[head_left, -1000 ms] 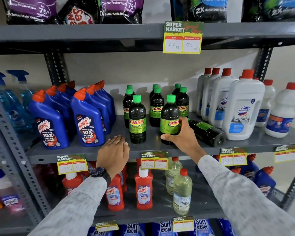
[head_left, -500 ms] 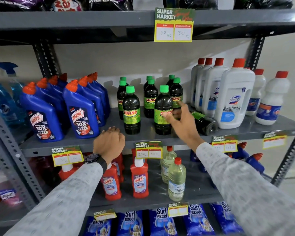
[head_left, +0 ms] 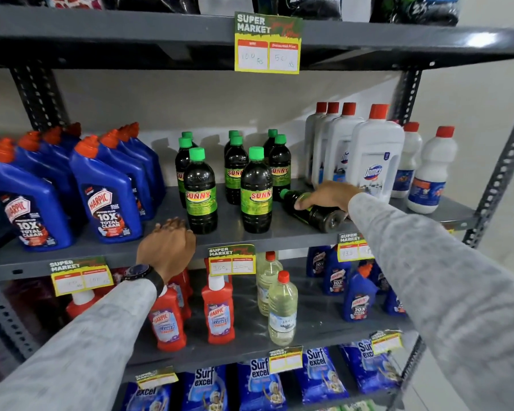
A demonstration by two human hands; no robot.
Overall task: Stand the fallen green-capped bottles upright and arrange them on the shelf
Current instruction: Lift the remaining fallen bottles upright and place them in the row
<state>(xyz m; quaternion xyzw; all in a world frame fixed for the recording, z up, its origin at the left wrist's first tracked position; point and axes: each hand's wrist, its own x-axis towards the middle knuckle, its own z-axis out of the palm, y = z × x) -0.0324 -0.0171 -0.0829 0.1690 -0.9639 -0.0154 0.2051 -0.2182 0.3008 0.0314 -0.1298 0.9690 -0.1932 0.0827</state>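
Several dark green-capped bottles with green labels stand upright in rows on the grey middle shelf [head_left: 244, 241]; the front two are one bottle [head_left: 201, 192] on the left and another bottle [head_left: 256, 192] to its right. One more green-capped bottle lies on its side [head_left: 315, 215], cap pointing left, just right of the standing group. My right hand [head_left: 327, 195] lies over this fallen bottle with fingers wrapped on its upper body. My left hand [head_left: 168, 247] rests flat on the shelf's front edge, holding nothing.
Blue cleaner bottles [head_left: 107, 200] with orange caps fill the shelf's left part. White bottles [head_left: 374, 161] with red caps stand close behind the fallen bottle on the right. Red bottles [head_left: 218, 310] and clear bottles [head_left: 282, 310] sit on the shelf below. A price tag [head_left: 267, 43] hangs overhead.
My right hand has left the front upright bottle and moved right onto the fallen bottle, closing around it. My left hand has stayed on the shelf edge.
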